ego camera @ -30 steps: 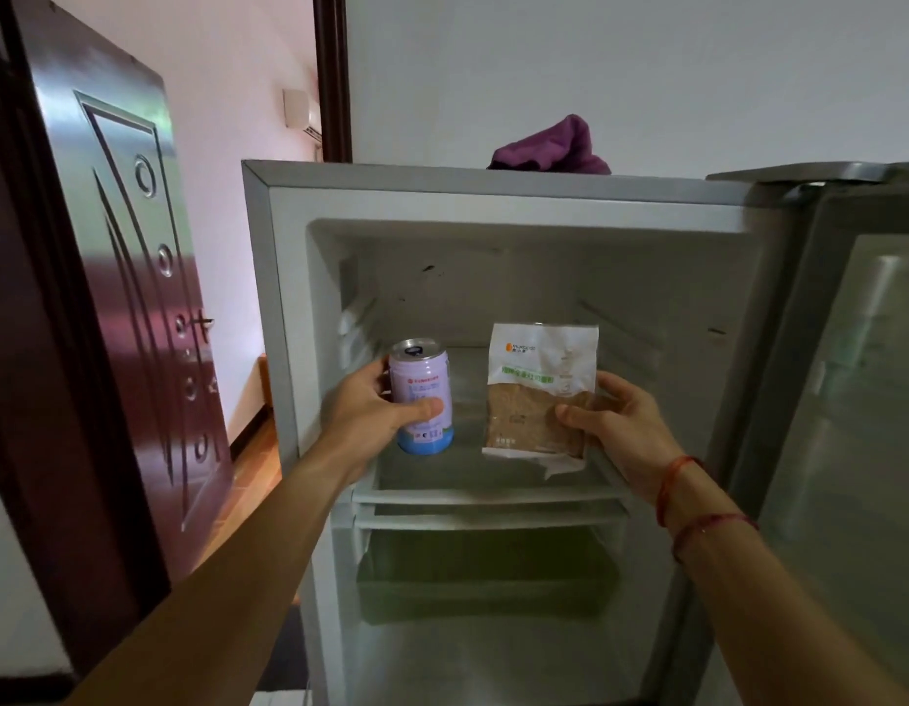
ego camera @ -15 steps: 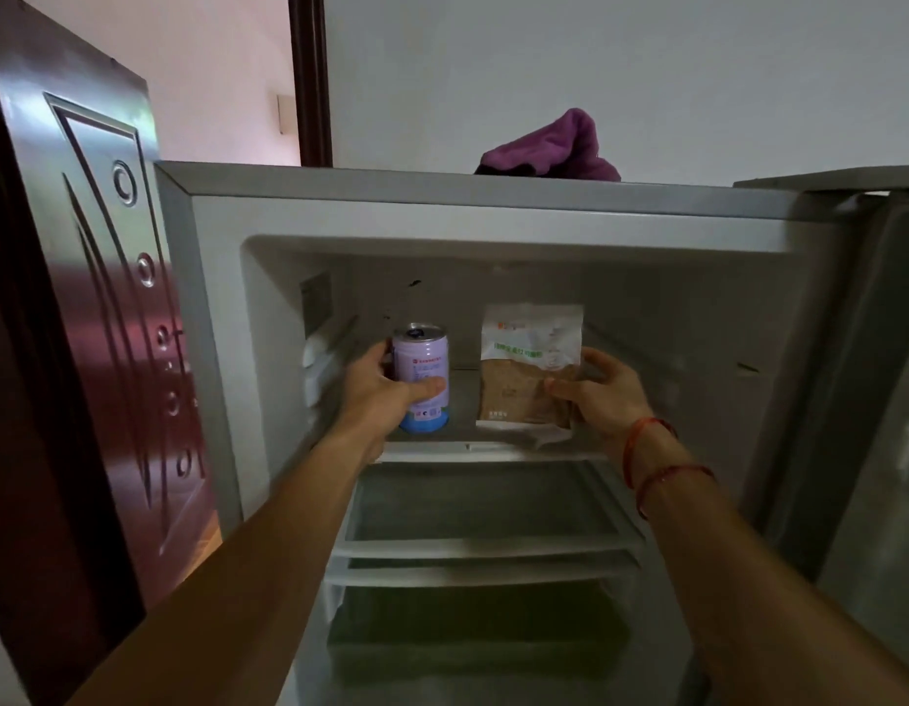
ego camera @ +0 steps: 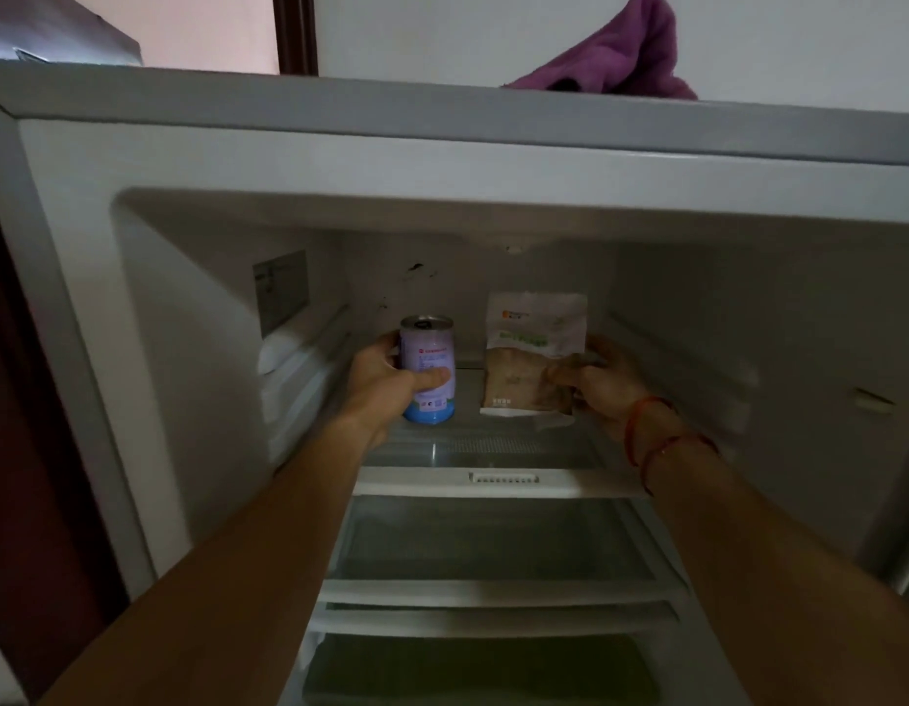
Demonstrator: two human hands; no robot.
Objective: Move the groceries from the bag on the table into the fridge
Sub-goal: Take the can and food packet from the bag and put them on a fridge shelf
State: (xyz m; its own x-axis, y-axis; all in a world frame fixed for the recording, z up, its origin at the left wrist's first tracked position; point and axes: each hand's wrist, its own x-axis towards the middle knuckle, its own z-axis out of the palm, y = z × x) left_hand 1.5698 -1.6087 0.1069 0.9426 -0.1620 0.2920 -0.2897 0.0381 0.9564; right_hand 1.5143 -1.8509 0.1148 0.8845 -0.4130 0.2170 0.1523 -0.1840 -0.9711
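Deep inside the open fridge (ego camera: 442, 160), at the back of the top shelf (ego camera: 493, 445), both hands are reaching in side by side. The left hand (ego camera: 386, 384) is wrapped round a pale purple can (ego camera: 428, 356) with a blue base, thumb across its front and fingers behind; the can stands upright with its base down at the shelf, though whether it fully rests there I cannot tell. Just to its right, apart from it, the right hand (ego camera: 600, 384) pinches the right edge of a packet (ego camera: 531, 359), white at the top with brown contents showing below; the packet is upright, its lower edge at the shelf, close to the back wall. Red string bracelets (ego camera: 646, 430) circle the right wrist. A grey label (ego camera: 280, 290) is stuck on the left inner wall. Below the top shelf sit two lower shelves (ego camera: 493, 588), and under them a drawer (ego camera: 483, 664). On top of the fridge lies a crumpled purple cloth (ego camera: 625, 53). A dark red door (ego camera: 29, 450) stands at the far left.
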